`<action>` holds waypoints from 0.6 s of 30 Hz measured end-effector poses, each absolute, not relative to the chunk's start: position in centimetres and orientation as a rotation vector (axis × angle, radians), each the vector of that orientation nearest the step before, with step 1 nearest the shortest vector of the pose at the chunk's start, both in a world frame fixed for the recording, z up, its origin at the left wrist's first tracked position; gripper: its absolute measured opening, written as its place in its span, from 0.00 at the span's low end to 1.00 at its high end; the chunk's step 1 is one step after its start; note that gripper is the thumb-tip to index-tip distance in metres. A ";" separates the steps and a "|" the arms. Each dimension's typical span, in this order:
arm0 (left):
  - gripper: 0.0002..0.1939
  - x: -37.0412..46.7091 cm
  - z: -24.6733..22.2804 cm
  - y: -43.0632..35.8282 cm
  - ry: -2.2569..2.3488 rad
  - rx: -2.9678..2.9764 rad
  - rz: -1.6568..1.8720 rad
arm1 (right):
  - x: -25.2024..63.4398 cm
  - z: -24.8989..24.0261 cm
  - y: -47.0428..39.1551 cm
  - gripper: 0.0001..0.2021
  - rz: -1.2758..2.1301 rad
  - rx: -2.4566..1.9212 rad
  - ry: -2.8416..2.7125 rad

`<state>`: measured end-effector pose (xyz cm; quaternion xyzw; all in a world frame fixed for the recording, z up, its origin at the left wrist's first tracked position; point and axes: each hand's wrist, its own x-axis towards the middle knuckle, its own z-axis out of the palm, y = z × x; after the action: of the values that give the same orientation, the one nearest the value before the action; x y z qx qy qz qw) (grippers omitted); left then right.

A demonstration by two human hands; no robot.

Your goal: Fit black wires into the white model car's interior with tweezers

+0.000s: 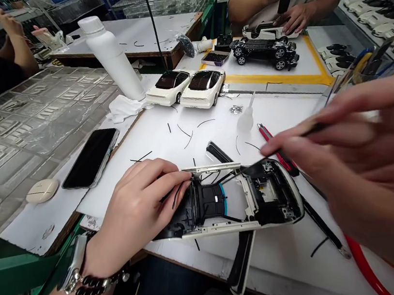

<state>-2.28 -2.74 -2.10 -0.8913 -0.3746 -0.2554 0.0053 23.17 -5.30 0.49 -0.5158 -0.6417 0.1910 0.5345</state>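
My left hand (146, 194) is closed on the near-left end of a model car body (214, 230), a white shell with black interior parts that lies upside down. One door (241, 263) sticks out open towards me, and another dark door-like part (219, 151) juts out on the far side. A thin black strip (176, 196) shows by my left fingertips. My right hand (357, 155), slightly blurred, pinches slim dark tweezers (258, 165). Their tips reach over the far side of the body; whether they touch it I cannot tell.
Black strip scraps (184, 130) litter the white table. Beyond lie two white model cars (201, 89), a dropper bottle (246, 120), a red cutter knife (265, 132) and a white bottle (112, 57). A phone (91, 157) and earbud case (42, 191) are left. Opposite, a person's hand (297, 19) holds a car body.
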 end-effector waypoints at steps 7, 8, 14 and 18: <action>0.07 -2.5 -2.4 -2.8 -1.171 -2.816 -0.801 | 20.3 -2.2 -3.0 0.10 0.594 -1.194 -1.637; 0.07 -2.5 -2.4 -2.9 -1.167 -2.822 -0.802 | 20.3 -2.6 -2.8 0.10 0.601 -1.199 -1.644; 0.08 -2.4 -2.4 -3.0 -1.116 -2.862 -0.790 | 20.0 -3.3 -2.7 0.09 0.661 -1.198 -1.650; 0.08 -2.5 -2.4 -3.1 -1.099 -2.861 -0.806 | 19.8 -3.3 -2.7 0.09 0.656 -1.205 -1.692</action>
<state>-2.50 -3.07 -2.39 -0.9027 -0.3468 -0.2544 -0.0137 19.79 -2.69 -3.26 -0.4901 -0.6884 0.2667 0.4634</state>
